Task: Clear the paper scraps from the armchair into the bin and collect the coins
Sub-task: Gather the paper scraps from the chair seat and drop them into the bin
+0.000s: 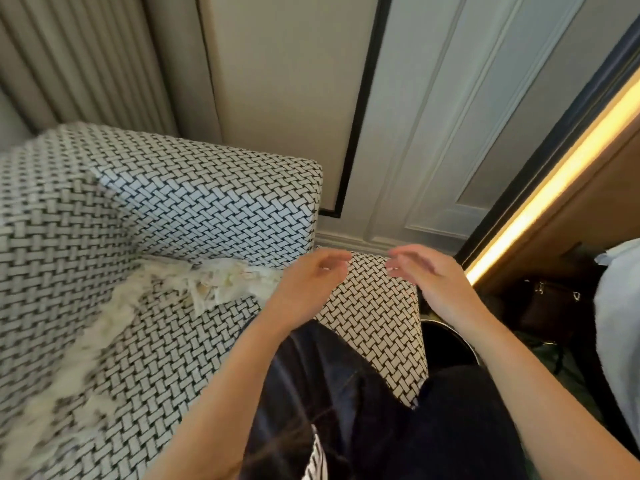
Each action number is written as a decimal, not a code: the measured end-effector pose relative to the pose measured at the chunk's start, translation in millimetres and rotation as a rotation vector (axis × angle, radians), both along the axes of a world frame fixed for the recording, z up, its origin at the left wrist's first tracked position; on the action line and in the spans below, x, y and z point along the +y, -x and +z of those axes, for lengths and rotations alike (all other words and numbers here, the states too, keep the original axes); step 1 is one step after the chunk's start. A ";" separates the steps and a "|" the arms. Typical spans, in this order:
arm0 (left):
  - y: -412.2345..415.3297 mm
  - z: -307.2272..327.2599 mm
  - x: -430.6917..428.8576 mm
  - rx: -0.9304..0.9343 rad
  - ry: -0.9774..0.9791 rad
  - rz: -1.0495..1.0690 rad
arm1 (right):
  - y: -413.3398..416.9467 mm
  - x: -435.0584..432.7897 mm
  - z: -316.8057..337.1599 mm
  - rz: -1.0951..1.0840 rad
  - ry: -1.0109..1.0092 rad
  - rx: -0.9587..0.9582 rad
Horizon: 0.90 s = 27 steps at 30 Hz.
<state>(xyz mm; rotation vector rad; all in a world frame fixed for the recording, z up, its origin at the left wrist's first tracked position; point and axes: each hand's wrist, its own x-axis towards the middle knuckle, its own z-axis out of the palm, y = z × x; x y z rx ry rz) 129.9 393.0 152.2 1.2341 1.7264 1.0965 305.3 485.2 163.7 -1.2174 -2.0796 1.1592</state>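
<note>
Left hand (311, 277), right hand (427, 280) above one armchair (207, 206); one bin (446, 346)

One view: your head cam, wide-angle, pitched forward and down over your own legs. It faces a room corner. The armchair (166, 209) fills the left half, and its armrest (374, 306) sits dead centre, close under the lens. Your left hand (311, 277) and right hand (427, 282) are mid-frame above that armrest, forearms running in from the bottom edge. The bin (446, 341) shows just right of the armrest, partly hidden by your arm. Wall panelling (433, 116) takes the top of the frame, its straight lines leaning and bowing. The chair's left side is blurred.
</note>
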 end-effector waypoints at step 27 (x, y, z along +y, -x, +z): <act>131.7 -151.6 -297.6 0.175 0.191 1.085 | 260.3 -242.0 -138.2 0.852 -0.045 -0.282</act>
